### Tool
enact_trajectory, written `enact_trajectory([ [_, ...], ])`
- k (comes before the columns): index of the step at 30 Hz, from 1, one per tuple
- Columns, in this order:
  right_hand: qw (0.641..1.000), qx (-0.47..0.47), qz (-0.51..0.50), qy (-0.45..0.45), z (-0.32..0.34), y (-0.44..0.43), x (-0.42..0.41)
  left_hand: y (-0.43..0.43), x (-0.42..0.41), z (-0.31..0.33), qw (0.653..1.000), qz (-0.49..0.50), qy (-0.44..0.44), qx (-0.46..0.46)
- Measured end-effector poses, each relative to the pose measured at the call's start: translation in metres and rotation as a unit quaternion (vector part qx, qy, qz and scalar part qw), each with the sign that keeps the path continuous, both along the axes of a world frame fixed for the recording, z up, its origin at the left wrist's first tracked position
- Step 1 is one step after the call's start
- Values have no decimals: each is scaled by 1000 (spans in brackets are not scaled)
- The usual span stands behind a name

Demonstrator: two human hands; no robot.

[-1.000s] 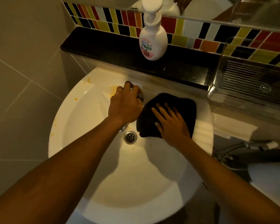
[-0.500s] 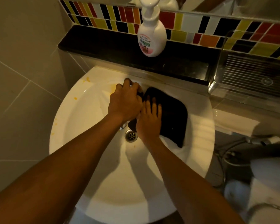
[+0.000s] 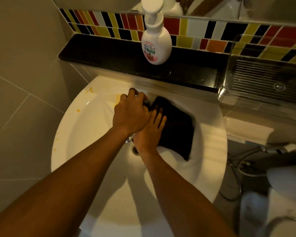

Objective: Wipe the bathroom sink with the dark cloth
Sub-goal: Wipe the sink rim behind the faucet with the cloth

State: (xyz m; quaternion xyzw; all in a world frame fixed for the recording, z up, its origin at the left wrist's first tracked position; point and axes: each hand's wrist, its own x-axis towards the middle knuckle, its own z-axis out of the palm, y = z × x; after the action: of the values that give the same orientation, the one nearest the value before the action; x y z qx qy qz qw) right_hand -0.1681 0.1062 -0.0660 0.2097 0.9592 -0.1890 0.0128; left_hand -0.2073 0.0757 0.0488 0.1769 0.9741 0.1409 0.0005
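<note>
Dark cloth [image 3: 175, 129] in white sink [image 3: 85, 127]
The folded cloth lay flat against the round basin's right inner wall; orange spots marked its left rim.

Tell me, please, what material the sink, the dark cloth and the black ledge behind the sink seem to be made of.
Sink: probably glazed ceramic, white and glossy with soft highlights.
Dark cloth: soft fabric, matte, perhaps microfibre or terry; it drapes over the rim.
Black ledge: likely polished stone, such as granite, since it mirrors light faintly.

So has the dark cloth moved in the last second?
Yes. The dark cloth has slid left toward the drain, with the right hand flat on it.
</note>
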Motion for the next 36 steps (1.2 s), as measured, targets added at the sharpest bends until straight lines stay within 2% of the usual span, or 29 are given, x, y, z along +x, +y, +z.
enact_trajectory([
  [2, 999, -8, 38, -5, 0, 13, 5, -1, 0, 0, 1000, -2, 4, -8],
  [5, 991, 34, 133, 7, -2, 63, 15, -4, -3, 0, 1000, -19, 5, -21],
  [8, 988, 108, 113, 13, -5, 113, 34, -5, -3, 0, 1000, -22, 6, -21],
  [11, 971, 215, 99, -37, -5, 136, 55, -6, -2, 0, 1000, -26, 2, -15],
  [13, 975, 211, 59, -43, -2, 129, 54, -6, -2, 1, 1000, -25, -1, -10],
  [16, 989, 147, 19, -19, 1, 102, 20, -5, -1, 1, 1000, -21, 1, -4],
  [20, 981, 146, 128, -3, 5, 82, -30, -5, -2, -2, 1000, -22, 3, 2],
  [25, 966, 157, 205, -1, 7, 105, -30, -6, -4, -1, 1000, -20, 3, -7],
  [27, 973, 160, 167, -7, 9, 120, -18, -5, -3, 0, 1000, -24, 1, -6],
  [32, 988, 138, -11, -68, 12, 162, 43, -3, -1, 2, 1000, -11, -7, -22],
  [36, 990, 89, -49, -98, 16, 163, 101, -1, 2, 6, 1000, -2, -21, -16],
])
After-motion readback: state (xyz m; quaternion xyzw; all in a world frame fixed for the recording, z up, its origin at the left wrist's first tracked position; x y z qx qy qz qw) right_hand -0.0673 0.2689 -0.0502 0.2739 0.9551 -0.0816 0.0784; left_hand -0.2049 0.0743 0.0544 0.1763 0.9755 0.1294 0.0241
